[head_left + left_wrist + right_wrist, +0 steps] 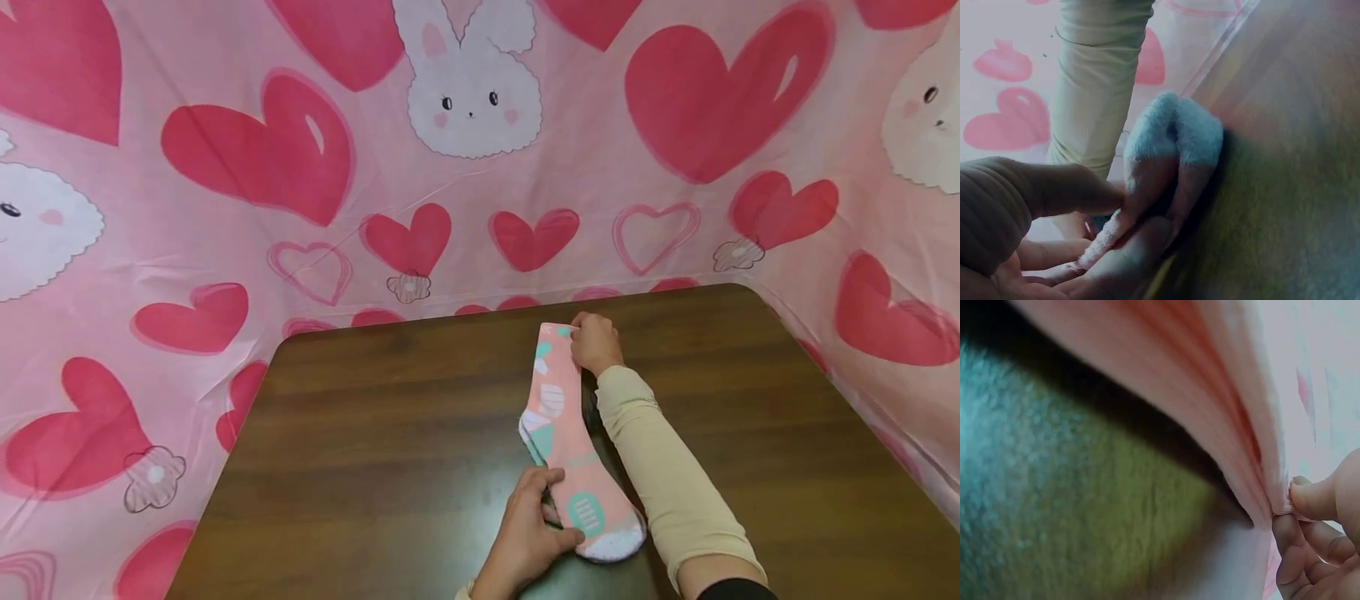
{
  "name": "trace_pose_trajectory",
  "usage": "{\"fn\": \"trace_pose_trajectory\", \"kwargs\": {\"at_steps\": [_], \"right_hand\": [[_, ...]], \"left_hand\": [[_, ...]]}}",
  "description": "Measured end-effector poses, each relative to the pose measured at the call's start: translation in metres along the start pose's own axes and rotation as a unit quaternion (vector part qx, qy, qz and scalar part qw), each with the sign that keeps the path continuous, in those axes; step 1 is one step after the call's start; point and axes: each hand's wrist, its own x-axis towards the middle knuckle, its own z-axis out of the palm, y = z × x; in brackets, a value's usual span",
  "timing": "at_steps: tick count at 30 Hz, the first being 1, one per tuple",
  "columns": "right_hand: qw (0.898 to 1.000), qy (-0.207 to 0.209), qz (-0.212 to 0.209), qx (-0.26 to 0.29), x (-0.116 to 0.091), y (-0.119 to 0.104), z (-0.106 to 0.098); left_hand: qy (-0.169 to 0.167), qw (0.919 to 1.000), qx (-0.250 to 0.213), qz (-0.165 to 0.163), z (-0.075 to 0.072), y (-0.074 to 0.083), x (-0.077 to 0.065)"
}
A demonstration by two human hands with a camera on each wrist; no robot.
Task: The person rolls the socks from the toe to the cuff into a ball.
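2 layered pink crew socks (576,442) stretch near-to-far along the middle of the counter (375,442), unfolded. The left hand (528,529) pinches their left edge near the toes; the right hand (597,343) pinches the far cuff corner. Matching seems done, smoothing perhaps unfinished. The lower sock is mostly hidden.

The person's right arm (678,471) stretches forward, right grip (597,343) pinching thumb to fingers (1289,532); the left grip (531,521) pinches nearer, its partly hidden fingers apparently curled.
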Motion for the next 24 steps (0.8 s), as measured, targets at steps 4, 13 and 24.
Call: {"fn": "trace_pose_trajectory", "kwargs": {"at_steps": [4, 13, 24], "right_hand": [[1.000, -0.010, 0.014, 0.003, -0.001, 0.001, -0.002], [0.999, -0.028, -0.014, -0.022, -0.007, 0.001, -0.016], [0.991, 0.009, -0.128, -0.042, -0.030, 0.005, -0.042]], "left_hand": [[-0.011, 0.9997, 0.020, 0.006, 0.002, 0.000, -0.001], [-0.039, 0.9989, 0.016, 0.019, -0.003, 0.001, -0.013], [-0.071, 0.9881, 0.118, 0.069, -0.029, 0.011, -0.014]]}}
